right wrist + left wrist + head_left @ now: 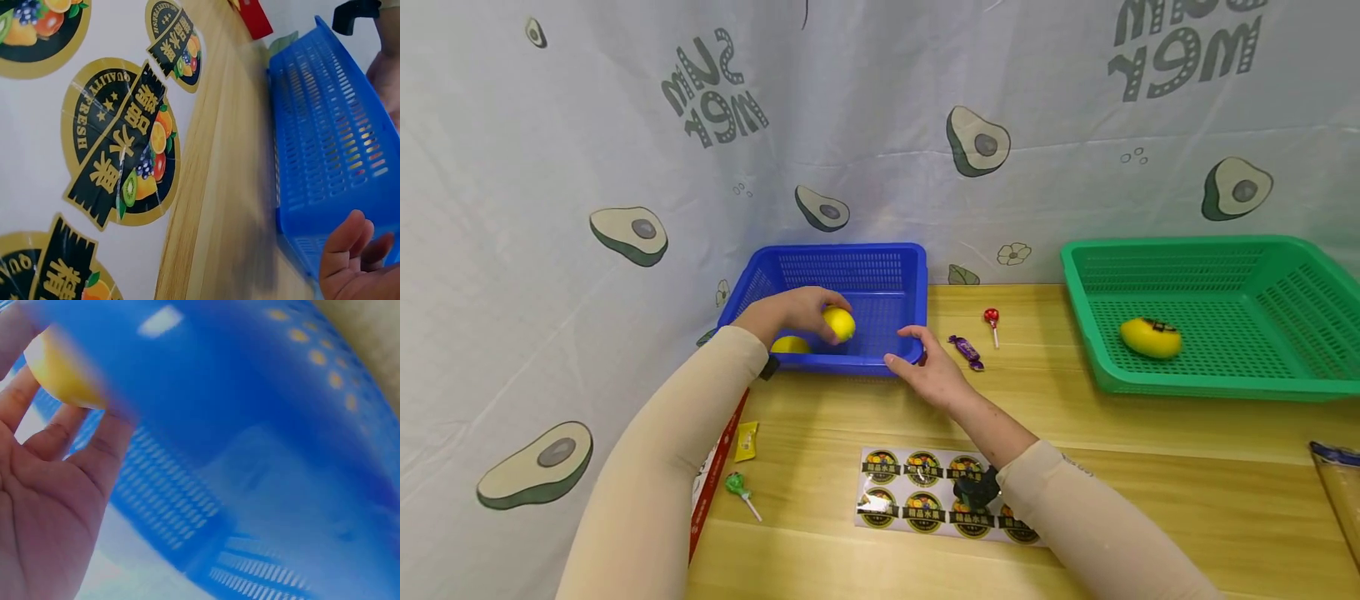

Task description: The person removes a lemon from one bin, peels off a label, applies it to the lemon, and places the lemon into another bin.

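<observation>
My left hand [805, 308] reaches into the blue plastic basket [831, 361] and holds a yellow lemon [842, 325] by its fingers. The lemon [65, 378] also shows against the fingers in the left wrist view, partly hidden by a blurred blue surface. Another yellow fruit [792, 344] lies in the basket's front left corner, half covered by the rim and wrist. At the front right corner my right hand [936, 371] grips the basket's rim, thumb in front and index finger curled over the inside. Its thumb [344, 240] stands before the basket wall in the right wrist view.
A green basket [1093, 367] to the right holds a yellow fruit [1150, 338] with a dark label. Between the baskets lie a red lollipop [992, 316] and a purple-wrapped candy [966, 350]. Nearer are a sticker sheet [901, 493], a green lollipop [735, 482] and a yellow packet [747, 441].
</observation>
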`<action>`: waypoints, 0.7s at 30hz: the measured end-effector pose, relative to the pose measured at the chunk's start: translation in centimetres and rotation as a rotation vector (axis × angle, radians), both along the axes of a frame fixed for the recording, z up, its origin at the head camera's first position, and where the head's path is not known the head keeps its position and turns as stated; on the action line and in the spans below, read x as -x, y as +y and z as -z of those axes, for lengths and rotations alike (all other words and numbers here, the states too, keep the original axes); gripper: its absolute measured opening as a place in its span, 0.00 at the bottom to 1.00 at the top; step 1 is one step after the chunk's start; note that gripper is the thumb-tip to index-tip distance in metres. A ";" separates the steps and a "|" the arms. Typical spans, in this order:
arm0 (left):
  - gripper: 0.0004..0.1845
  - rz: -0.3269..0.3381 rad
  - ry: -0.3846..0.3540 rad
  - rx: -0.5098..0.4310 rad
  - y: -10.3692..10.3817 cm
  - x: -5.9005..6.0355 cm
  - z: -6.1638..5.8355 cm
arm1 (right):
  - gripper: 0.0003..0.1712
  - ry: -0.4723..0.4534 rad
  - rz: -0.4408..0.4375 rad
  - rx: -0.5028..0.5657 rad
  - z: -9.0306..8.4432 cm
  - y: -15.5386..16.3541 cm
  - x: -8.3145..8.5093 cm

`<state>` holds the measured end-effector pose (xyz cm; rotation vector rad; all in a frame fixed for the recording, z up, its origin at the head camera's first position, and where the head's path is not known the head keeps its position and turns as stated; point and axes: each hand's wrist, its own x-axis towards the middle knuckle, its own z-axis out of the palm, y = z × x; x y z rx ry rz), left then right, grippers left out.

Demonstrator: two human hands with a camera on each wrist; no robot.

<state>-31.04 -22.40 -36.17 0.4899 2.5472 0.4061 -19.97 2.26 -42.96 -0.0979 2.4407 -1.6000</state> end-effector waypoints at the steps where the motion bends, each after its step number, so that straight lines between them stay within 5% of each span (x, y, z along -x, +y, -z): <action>1: 0.34 -0.009 0.008 -0.020 0.0 -0.2 -0.3 | 0.32 -0.003 0.002 0.000 0.0 0.0 0.0; 9: 0.34 -0.051 0.097 -0.170 0.2 -3.6 -3.6 | 0.32 -0.003 -0.007 -0.005 -0.2 0.2 0.1; 13: 0.33 -0.015 0.117 -0.308 0.3 -5.9 -4.6 | 0.34 -0.025 -0.021 0.050 -0.6 0.8 0.3; 16: 0.32 -0.003 0.097 -0.419 0.3 -8.2 -5.0 | 0.36 -0.053 -0.020 0.102 -1.1 1.4 0.0; 21: 0.31 0.001 0.069 -0.495 0.6 -12.4 -4.7 | 0.38 -0.031 -0.019 0.035 -1.5 3.0 -1.6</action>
